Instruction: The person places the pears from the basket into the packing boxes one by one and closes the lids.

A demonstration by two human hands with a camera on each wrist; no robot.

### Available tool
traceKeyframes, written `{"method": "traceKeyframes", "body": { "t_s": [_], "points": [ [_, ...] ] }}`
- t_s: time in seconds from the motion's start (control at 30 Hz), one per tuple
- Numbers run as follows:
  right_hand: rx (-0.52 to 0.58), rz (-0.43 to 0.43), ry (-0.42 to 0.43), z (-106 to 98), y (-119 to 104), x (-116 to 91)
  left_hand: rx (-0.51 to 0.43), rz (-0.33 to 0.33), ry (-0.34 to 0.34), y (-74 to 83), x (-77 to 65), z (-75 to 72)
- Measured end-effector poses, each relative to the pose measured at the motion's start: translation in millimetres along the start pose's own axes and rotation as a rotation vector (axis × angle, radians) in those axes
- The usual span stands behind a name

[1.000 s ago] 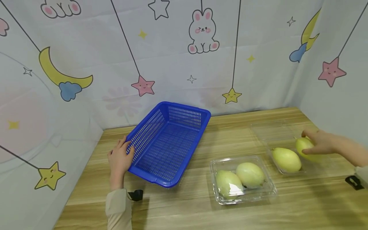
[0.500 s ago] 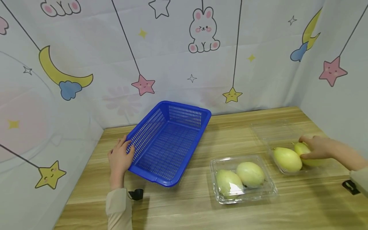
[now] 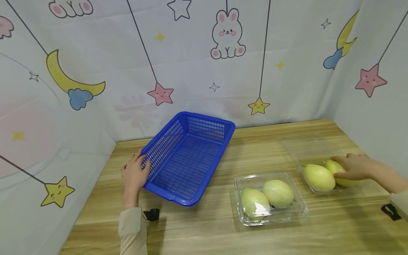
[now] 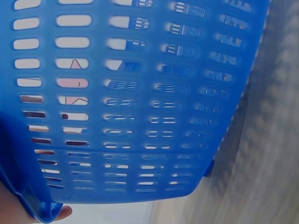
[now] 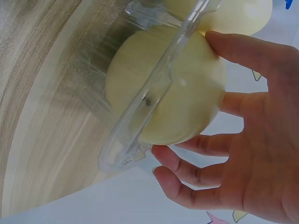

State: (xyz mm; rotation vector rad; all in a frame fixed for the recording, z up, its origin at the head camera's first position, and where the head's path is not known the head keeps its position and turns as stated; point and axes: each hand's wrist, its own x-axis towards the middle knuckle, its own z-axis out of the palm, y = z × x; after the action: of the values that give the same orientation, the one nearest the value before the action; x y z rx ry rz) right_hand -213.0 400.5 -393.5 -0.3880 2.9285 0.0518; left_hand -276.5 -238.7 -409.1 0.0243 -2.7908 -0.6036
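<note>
My left hand point(image 3: 132, 177) grips the near-left rim of a blue plastic basket point(image 3: 191, 159), which has nothing in it. In the left wrist view the slotted basket wall point(image 4: 131, 193) fills most of the picture, with fingers at its rim. On the right, my right hand point(image 3: 360, 167) holds a yellow-green pear point(image 3: 333, 165) inside a clear plastic container with its lid point(image 3: 306, 144) folded back. Thumb and fingers curve around that pear point(image 5: 187, 93) in the right wrist view, above the container's clear rim point(image 5: 159, 84). A second pear point(image 3: 318, 177) sits beside it.
A closed clear plastic box point(image 3: 274, 221) with two pears point(image 3: 254, 203) stands front centre-right on the wooden table point(image 3: 197, 233). White cloth walls point(image 3: 191, 63) with cartoon prints enclose the back and both sides. Black wrist bands point(image 3: 152, 214) show below the hands.
My right hand has lowered the pear into the open container beside the other pear, shifting slightly left. The left hand and the basket stay in place. The head view has shifted a little.
</note>
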Motion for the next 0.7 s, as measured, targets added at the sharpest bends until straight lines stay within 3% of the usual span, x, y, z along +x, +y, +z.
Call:
{"method": "traceKeyframes", "body": {
  "t_s": [0.37,0.7],
  "points": [
    [0.088,-0.023,-0.092,-11,-4,-4,-0.003,0.011,0.016,-1.7,-1.3,0.6],
    [0.095,-0.034,-0.081,-7,2,-2,0.014,0.033,-0.049,1.1,-1.2,-5.3]
  ]
}}
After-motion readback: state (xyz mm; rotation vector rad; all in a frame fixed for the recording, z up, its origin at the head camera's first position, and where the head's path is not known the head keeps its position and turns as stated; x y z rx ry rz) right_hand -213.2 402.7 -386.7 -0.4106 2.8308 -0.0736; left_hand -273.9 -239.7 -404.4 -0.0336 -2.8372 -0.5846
